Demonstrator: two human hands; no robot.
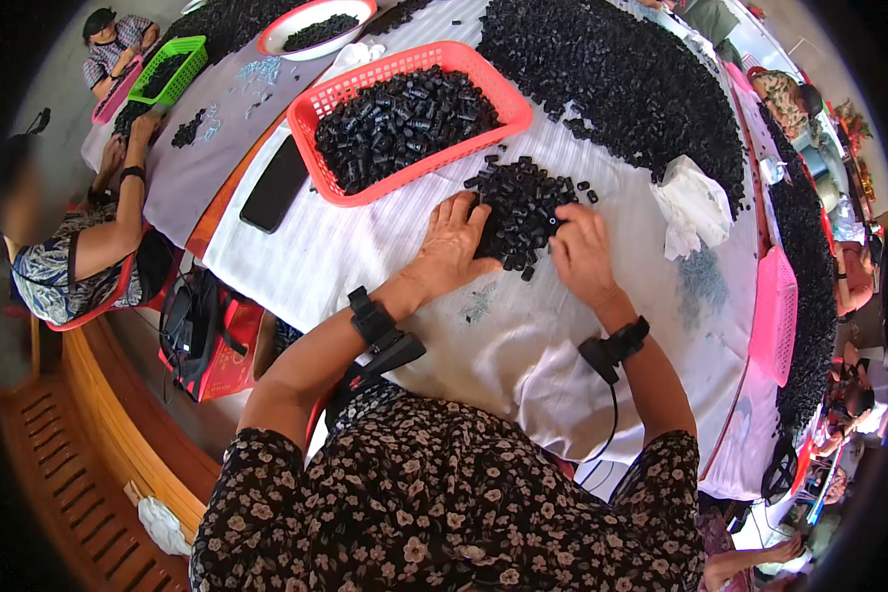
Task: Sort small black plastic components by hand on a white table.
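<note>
A loose pile of small black plastic pieces (518, 212), short and tube-like, lies on the white cloth in front of me. My left hand (448, 247) rests flat at the pile's left side, fingers stretched out and touching its edge. On the right side, my right hand (586, 259) has bent fingers brought together at the pile's edge. A small black piece with a pale ring at its end shows at those fingertips. Just beyond the pile stands a red plastic basket (508, 94), filled with more black pieces.
A black phone (273, 187) lies left of the basket. Far right spreads a large heap of black pieces (612, 84); near it sits crumpled white tissue (693, 205). Bluish bits (703, 281) lie on the cloth. A pink basket (775, 316) stands at the right edge. Co-workers sit around.
</note>
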